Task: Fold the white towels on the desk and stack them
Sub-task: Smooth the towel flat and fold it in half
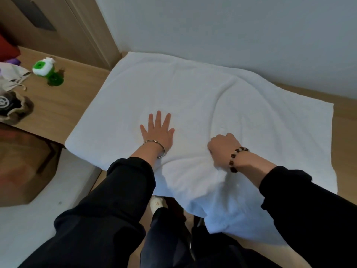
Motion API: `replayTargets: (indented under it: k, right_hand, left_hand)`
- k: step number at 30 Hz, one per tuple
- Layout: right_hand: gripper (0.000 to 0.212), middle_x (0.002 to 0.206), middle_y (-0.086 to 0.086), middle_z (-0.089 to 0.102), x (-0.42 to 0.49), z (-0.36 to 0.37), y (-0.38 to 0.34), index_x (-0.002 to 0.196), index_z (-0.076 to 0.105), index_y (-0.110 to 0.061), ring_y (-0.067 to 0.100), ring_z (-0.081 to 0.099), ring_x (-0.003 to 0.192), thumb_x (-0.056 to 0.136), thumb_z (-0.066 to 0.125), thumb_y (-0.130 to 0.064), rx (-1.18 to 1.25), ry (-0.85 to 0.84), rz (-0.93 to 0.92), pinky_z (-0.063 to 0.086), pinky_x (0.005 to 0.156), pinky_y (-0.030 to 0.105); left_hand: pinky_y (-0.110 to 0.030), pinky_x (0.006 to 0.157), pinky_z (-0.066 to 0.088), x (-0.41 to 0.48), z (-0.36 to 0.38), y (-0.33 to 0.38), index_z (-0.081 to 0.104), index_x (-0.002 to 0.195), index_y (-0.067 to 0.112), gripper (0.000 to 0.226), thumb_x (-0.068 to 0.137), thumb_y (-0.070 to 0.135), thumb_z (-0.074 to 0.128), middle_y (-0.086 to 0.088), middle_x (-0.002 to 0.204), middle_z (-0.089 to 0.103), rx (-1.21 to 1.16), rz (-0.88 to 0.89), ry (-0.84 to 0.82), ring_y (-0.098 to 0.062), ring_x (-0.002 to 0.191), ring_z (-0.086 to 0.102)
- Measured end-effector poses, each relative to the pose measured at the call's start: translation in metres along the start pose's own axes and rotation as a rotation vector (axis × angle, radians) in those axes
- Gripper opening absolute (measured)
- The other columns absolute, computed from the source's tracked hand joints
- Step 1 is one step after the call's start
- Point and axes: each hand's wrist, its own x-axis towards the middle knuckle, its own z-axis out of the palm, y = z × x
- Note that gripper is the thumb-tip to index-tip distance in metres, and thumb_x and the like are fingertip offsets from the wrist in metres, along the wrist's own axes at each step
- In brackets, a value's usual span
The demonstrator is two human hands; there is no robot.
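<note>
A large white towel (193,89) lies spread over the wooden desk (58,105), with its near edge hanging over the front. A long wrinkle curves through its right half. My left hand (157,132) rests flat on the towel, palm down and fingers apart. My right hand (225,147) is closed in a fist and bunches the towel's fabric near the desk's front edge. Both arms wear dark sleeves; a metal bangle is on the left wrist and a bead bracelet on the right.
A green and white bottle (47,71) stands on the desk at the left. Near it lie a pale cloth bag (11,76) and a dark drawstring pouch (13,109). A brown box (25,167) sits below the desk. A white wall (231,26) runs behind.
</note>
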Motion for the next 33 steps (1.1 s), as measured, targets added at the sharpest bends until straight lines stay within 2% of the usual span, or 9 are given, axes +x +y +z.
replayTargets:
  k: [3,5,9,12,16,23,28,31,33]
  right_hand:
    - [0.014,0.085,-0.003,0.054,-0.014,0.007,0.009,0.073,0.048,-0.021,0.017,0.04,0.083,0.082,0.044,-0.011,-0.048,0.012,0.004,0.026,0.075,0.031]
    - [0.01,0.094,-0.004,0.055,-0.02,0.011,0.005,0.082,0.05,-0.023,0.018,0.044,0.09,0.091,0.048,-0.028,0.076,0.114,-0.044,0.027,0.076,0.03]
    - [0.046,0.106,-0.001,0.051,-0.019,0.016,-0.031,0.109,0.058,-0.021,0.02,0.045,0.098,0.079,0.062,-0.056,0.212,0.175,-0.35,0.028,0.078,0.031]
    - [0.033,0.111,0.002,0.049,-0.011,0.024,-0.059,0.111,0.056,-0.018,0.022,0.043,0.101,0.084,0.065,-0.035,0.041,0.173,-0.446,0.027,0.078,0.031]
    - [0.009,0.1,0.001,0.053,-0.003,0.021,-0.065,0.094,0.057,-0.016,0.022,0.044,0.098,0.086,0.057,-0.011,0.044,0.172,-0.451,0.026,0.074,0.03]
    - [0.031,0.083,0.0,0.053,-0.01,0.013,-0.064,0.064,0.036,-0.023,0.021,0.052,0.078,0.082,0.048,-0.002,0.036,-0.123,-0.431,0.036,0.068,0.026]
    - [0.02,0.078,-0.002,0.054,-0.012,0.003,-0.066,0.069,0.046,-0.02,0.019,0.053,0.074,0.087,0.05,-0.011,-0.005,-0.269,-0.401,0.043,0.07,0.028]
    - [0.025,0.085,0.003,0.056,-0.011,-0.004,-0.063,0.079,0.056,-0.014,0.022,0.054,0.08,0.094,0.049,-0.032,0.183,-0.135,-0.26,0.04,0.07,0.031]
    - [0.025,0.097,0.008,0.055,-0.008,-0.005,-0.043,0.091,0.061,-0.01,0.027,0.053,0.091,0.095,0.046,-0.03,0.284,0.189,-0.044,0.036,0.074,0.033]
  left_hand:
    - [-0.056,0.112,-0.004,0.001,0.001,-0.001,-0.016,0.147,0.036,0.056,0.1,0.042,0.014,0.006,0.156,-0.023,-0.012,-0.001,-0.001,-0.023,0.143,-0.022]
    - [-0.056,0.112,-0.004,0.001,0.001,-0.002,-0.016,0.147,0.036,0.057,0.1,0.044,0.016,0.005,0.156,-0.023,-0.015,0.001,-0.003,-0.023,0.143,-0.022]
    - [-0.054,0.113,-0.005,-0.001,-0.009,-0.005,-0.004,0.149,0.037,0.066,0.097,0.042,0.036,0.005,0.157,-0.018,-0.097,0.064,-0.036,-0.022,0.143,-0.02]
    - [-0.054,0.113,0.0,-0.008,-0.017,-0.027,0.011,0.15,0.036,0.07,0.092,0.035,0.051,0.002,0.159,-0.007,-0.117,0.132,-0.056,-0.023,0.145,-0.011]
    - [-0.059,0.11,0.008,-0.036,0.001,-0.057,0.012,0.148,0.039,0.064,0.094,0.046,0.045,0.002,0.159,-0.003,0.009,-0.026,0.01,-0.027,0.145,-0.007]
    - [-0.054,0.113,-0.002,-0.055,0.027,-0.065,-0.016,0.145,0.042,0.055,0.1,0.046,0.016,0.007,0.155,-0.023,-0.014,-0.06,-0.009,-0.022,0.143,-0.02]
    - [-0.053,0.113,-0.005,-0.059,0.022,-0.065,-0.018,0.145,0.041,0.055,0.1,0.045,0.014,0.007,0.155,-0.026,-0.021,-0.055,-0.023,-0.021,0.142,-0.023]
    - [-0.056,0.112,-0.004,-0.061,0.02,-0.059,-0.015,0.146,0.039,0.054,0.101,0.041,0.015,0.005,0.155,-0.024,-0.014,-0.078,-0.034,-0.023,0.143,-0.022]
    - [-0.059,0.112,-0.002,-0.063,0.014,-0.047,-0.01,0.148,0.036,0.054,0.102,0.036,0.018,0.002,0.157,-0.019,-0.01,-0.13,-0.011,-0.025,0.143,-0.019]
